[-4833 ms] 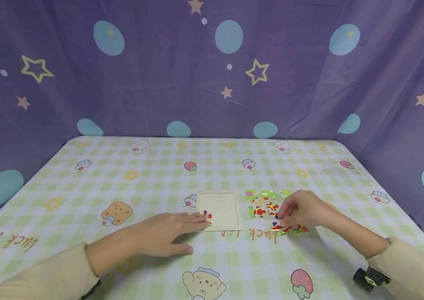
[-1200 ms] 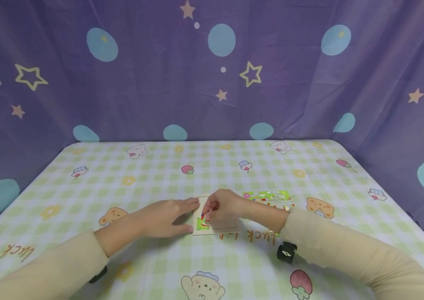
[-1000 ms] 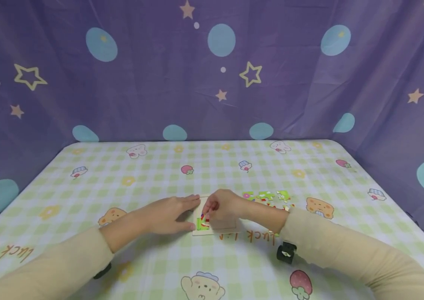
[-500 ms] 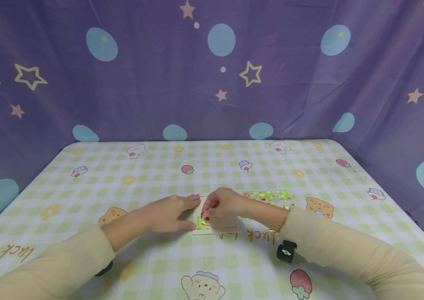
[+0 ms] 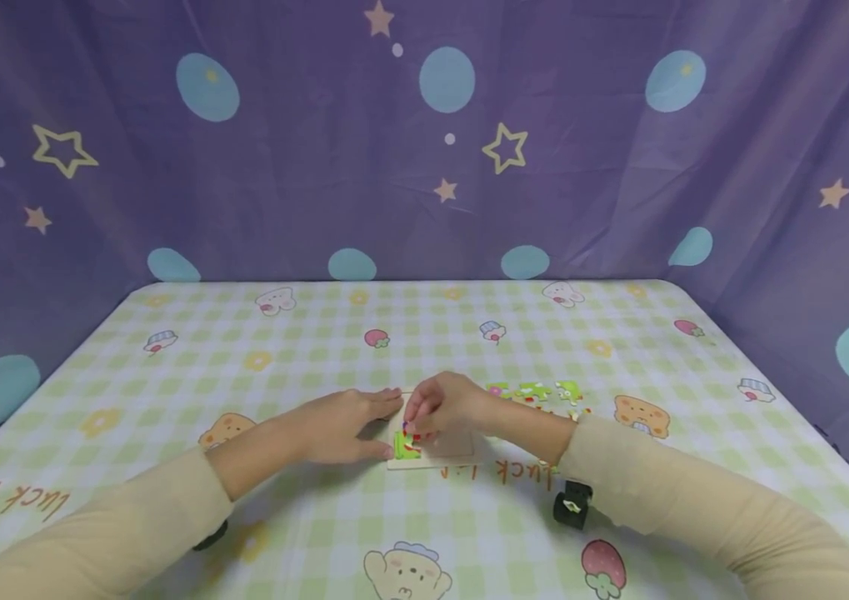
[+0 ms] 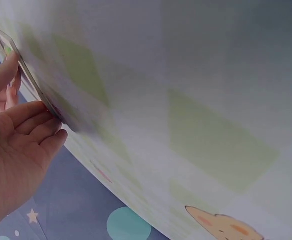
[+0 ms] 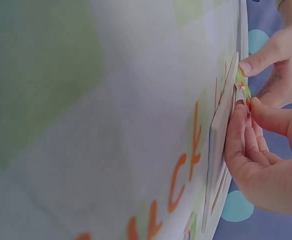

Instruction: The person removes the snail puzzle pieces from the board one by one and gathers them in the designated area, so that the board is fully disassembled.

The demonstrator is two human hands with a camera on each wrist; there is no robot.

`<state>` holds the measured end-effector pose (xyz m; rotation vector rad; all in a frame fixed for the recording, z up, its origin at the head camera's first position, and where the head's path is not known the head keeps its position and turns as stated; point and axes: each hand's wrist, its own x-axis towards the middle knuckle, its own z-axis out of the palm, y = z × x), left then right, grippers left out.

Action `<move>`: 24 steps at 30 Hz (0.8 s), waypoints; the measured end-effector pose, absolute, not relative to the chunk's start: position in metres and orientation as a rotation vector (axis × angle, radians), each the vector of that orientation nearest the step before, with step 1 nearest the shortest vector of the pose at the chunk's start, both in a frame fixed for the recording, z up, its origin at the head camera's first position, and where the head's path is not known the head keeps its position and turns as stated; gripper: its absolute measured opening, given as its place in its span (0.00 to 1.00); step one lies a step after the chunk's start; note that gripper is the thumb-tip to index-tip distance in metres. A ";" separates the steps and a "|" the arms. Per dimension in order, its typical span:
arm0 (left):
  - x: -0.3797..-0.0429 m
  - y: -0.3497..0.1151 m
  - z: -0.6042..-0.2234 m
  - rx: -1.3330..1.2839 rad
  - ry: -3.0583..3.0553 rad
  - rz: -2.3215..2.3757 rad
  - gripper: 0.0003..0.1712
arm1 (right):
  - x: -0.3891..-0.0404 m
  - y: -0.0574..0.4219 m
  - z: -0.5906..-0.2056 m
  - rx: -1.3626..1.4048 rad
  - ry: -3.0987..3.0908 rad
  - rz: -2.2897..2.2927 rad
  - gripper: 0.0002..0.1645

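Observation:
A pale wooden puzzle tray lies flat on the table. Joined puzzle pieces, green with red, fill its near left corner. My left hand rests at the tray's left side, fingers stretched along the edge and thumb by the corner; the left wrist view shows those fingers touching the tray rim. Over the tray, my right hand pinches a small red puzzle piece between thumb and finger, against the pieces in the corner. The right hand covers much of the tray's middle.
Several loose puzzle pieces lie just right of the tray, partly hidden behind the right forearm. A checked tablecloth covers the table, and a purple curtain hangs behind it.
The right hand has come left from the loose pieces to the tray with a puzzle piece. The left hand has shifted from the corner piece to the tray's edge. The last second shows only slight motion.

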<state>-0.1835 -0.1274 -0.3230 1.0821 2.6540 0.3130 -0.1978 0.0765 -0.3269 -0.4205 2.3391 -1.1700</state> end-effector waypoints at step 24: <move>-0.183 -0.127 -0.323 1.042 2.666 0.293 0.41 | -0.197 0.123 -0.328 -0.373 2.355 -1.153 0.05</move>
